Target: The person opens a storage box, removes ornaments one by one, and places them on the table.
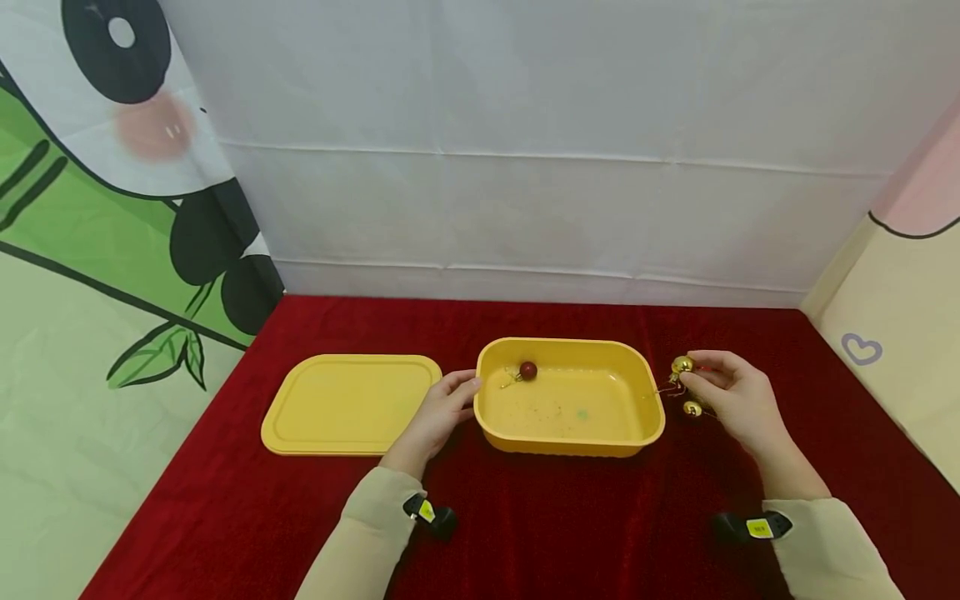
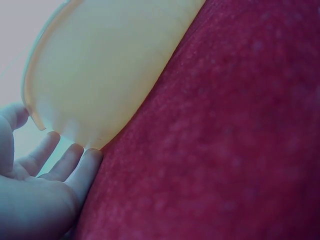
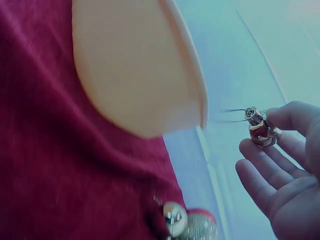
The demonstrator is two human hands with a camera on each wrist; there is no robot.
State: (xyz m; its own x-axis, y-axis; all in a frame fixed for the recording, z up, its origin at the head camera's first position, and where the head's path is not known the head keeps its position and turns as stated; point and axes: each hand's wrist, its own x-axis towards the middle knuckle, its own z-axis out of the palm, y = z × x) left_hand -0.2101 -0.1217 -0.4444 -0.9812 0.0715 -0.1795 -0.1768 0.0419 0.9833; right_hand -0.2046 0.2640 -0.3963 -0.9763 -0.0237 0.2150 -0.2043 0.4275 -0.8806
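A yellow plastic box [image 1: 592, 446] stands open in the middle of the table, a small dark red bauble [image 1: 528, 371] lying inside near its left end. My left hand [image 1: 438, 408] rests against the box's left end; in the left wrist view its fingertips [image 2: 75, 148] touch the outer wall, the thumb at the rim. Just beyond the right end, my right hand [image 1: 738, 400] pinches a shiny gold bauble [image 1: 682, 364] between thumb and fingers, its thin hanging string sticking out towards the box. Another gold bauble [image 1: 692, 408] lies below that hand.
A flat yellow lid [image 1: 345, 404] lies left of the box. Dark red cloth [image 1: 525, 525] covers the table. In the right wrist view, a glittery bauble [image 3: 201, 226] sits beside a gold one. A white fabric backdrop [image 1: 525, 217] rises behind, with printed cloth at both sides.
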